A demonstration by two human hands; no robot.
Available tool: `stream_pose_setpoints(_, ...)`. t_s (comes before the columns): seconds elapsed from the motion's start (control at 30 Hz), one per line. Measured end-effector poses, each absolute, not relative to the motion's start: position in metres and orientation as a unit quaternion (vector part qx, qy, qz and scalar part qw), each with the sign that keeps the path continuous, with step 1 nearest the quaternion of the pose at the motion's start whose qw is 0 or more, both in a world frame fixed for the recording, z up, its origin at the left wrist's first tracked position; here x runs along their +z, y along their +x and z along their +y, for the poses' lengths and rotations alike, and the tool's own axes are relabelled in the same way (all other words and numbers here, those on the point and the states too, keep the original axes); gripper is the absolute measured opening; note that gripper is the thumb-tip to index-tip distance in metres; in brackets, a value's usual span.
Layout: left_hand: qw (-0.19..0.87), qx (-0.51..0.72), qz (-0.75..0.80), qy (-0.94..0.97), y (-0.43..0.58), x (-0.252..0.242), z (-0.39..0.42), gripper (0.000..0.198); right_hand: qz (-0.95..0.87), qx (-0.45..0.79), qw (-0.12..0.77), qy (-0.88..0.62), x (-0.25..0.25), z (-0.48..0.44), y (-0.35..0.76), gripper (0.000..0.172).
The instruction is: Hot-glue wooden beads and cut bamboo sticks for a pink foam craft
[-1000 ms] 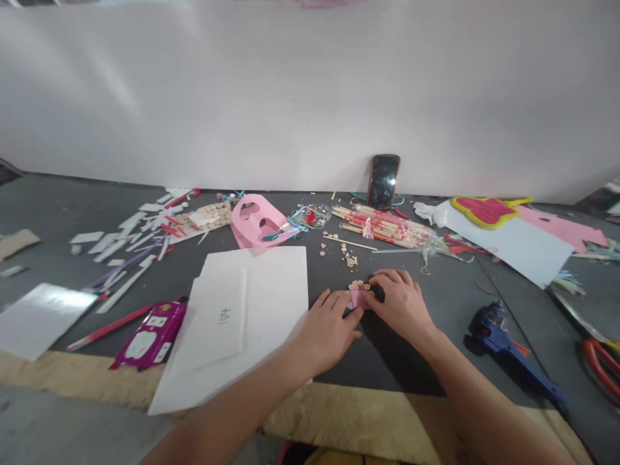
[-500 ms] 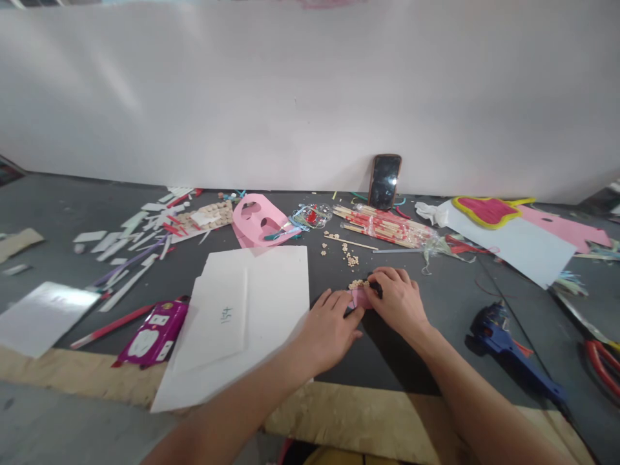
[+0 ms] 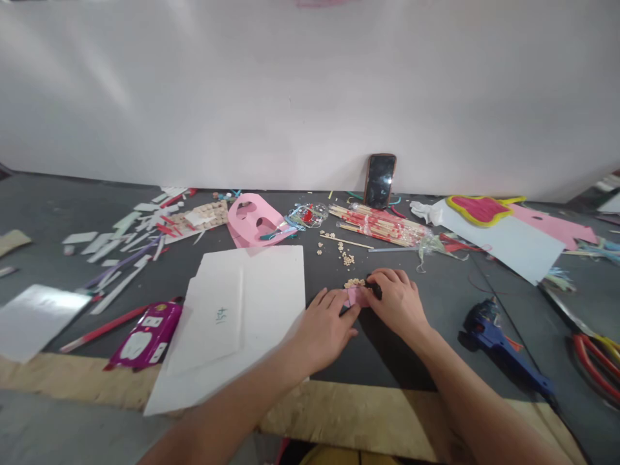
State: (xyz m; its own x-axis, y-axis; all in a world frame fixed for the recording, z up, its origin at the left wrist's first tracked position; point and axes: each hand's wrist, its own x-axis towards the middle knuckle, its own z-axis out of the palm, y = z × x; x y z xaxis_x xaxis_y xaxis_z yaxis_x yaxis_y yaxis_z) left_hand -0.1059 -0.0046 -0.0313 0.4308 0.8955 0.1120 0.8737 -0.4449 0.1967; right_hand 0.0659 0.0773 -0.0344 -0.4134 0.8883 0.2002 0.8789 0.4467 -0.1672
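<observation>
A small pink piece of paper [image 3: 357,297] lies on the dark table between my hands, with small round wooden pieces [image 3: 355,283] clustered along its far edge. My left hand [image 3: 332,323] presses its left side with fingertips and thumb. From the right, my right hand [image 3: 397,298] pinches its right end; a dark spot shows by the index finger, and I cannot make out what it is. Just beyond, more loose wooden pieces [image 3: 346,257] are scattered near a thin wooden stick [image 3: 347,241].
White foam sheets [image 3: 276,284] lie left, beside a purple packet [image 3: 145,336]. A blue glue gun [image 3: 504,345] and red-handled scissors [image 3: 593,365] are right. Behind are a pink cutout [image 3: 254,219], bundled sticks [image 3: 382,225] and an upright phone [image 3: 380,181].
The view has shifted slightly, so most things sit a little further left. Both hands stay on the pink paper, with hardly any movement.
</observation>
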Motion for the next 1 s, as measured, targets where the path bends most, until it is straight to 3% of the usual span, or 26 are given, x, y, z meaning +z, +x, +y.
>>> stream_pose_setpoints(0.33,0.050,0.102,0.525,0.844,-0.106,-0.032,-0.006,0.037,-0.839,0.026,0.138,-0.525,-0.035,0.084,0.060,0.010)
stream_pose_setpoints(0.83,0.054,0.099,0.525,0.844,-0.105,-0.033,-0.006,0.039,-0.842,0.035,0.136,-0.521,-0.030,0.079,0.070,0.020)
stream_pose_setpoints(1.0,0.049,0.099,0.526,0.844,-0.105,-0.032,-0.006,0.040,-0.842,0.039,0.125,-0.524,-0.030,0.074,0.075,0.013)
